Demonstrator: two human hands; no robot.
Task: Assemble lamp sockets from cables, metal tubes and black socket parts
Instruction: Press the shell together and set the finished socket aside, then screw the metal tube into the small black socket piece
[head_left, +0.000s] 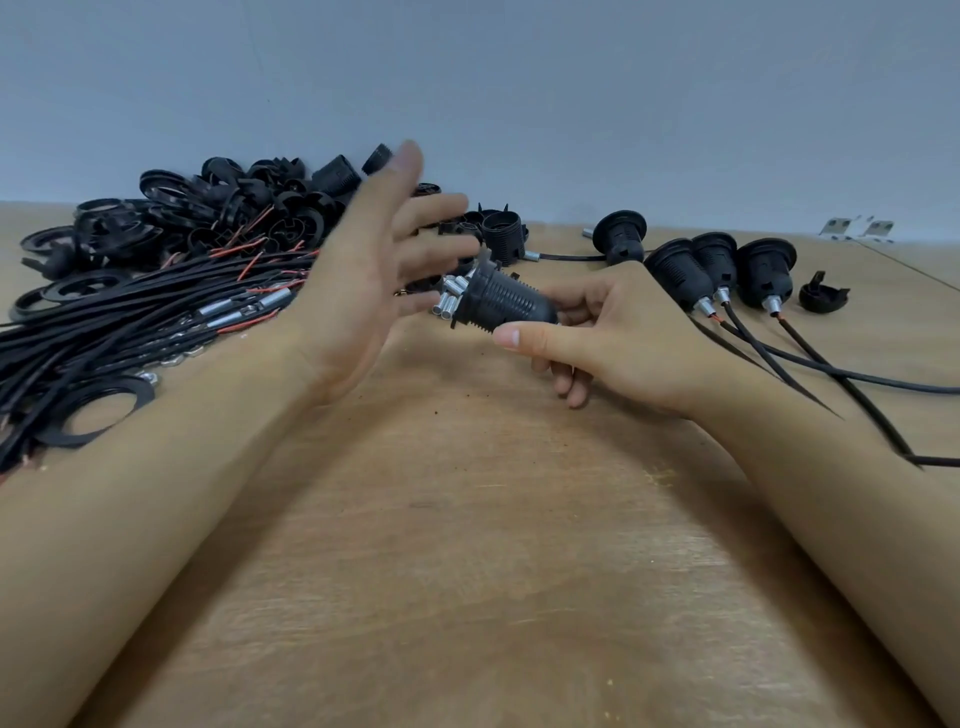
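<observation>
The right hand (597, 332) grips a ribbed black plastic socket (501, 304) while the left hand (374, 270), fingers spread, hovers beside its flanged end above the grainy wooden bench (467, 545).

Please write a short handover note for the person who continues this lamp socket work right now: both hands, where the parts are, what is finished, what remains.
Left hand: open, fingers spread, holding nothing.
Right hand: grips a black ribbed plastic socket body above the wooden table.
Short silver metal tubes lie just behind the socket.
Done: four black sockets with cables attached lie on the right.
Left: the bundle of black cables with red wire ends and the heap of loose black socket parts on the left are unassembled.
</observation>
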